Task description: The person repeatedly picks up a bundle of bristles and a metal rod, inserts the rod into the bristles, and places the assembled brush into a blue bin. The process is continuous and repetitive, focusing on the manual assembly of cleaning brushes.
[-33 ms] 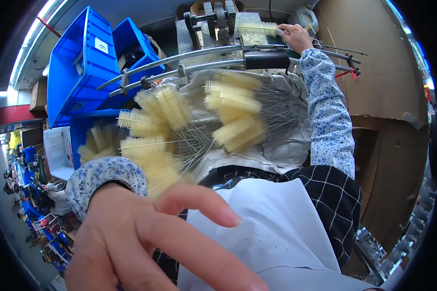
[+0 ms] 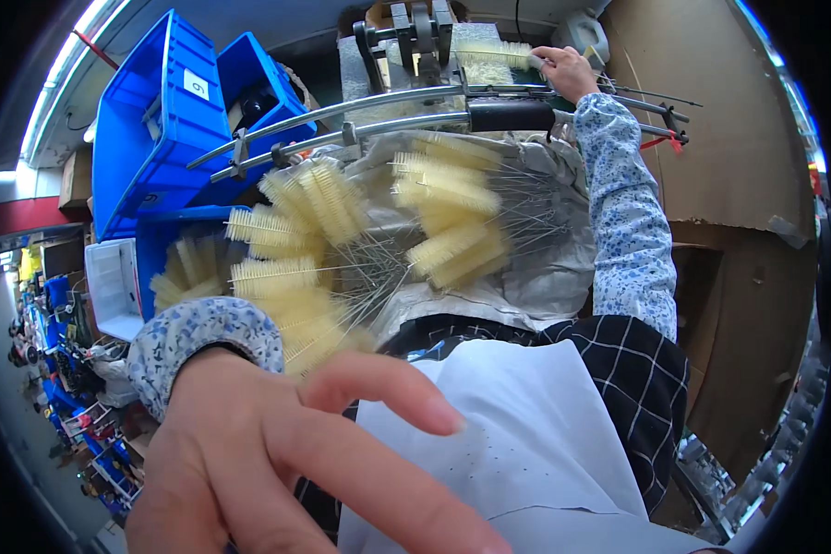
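Up by the machine [image 2: 415,39], my right hand [image 2: 569,72] is closed on the near end of a pale yellow bristle brush [image 2: 495,54]. The brush lies level, its bristles pointing left toward the machine's wheel. Large in the foreground, my left hand [image 2: 268,439] is lifted close to the camera with its fingers apart and nothing in them. Between my hands and the machine, pale yellow brushes with thin wire stems [image 2: 331,201] lie in a heap on my left. A second heap of brushes [image 2: 445,185] lies to its right, stems pointing right.
Two metal rails with a black sleeve [image 2: 510,115] cross in front of the machine. Blue bins [image 2: 171,111] stand at the left, and a lower blue bin [image 2: 148,242] holds more brushes. A white box [image 2: 111,288] sits beside it. Cardboard [image 2: 702,138] walls the right side.
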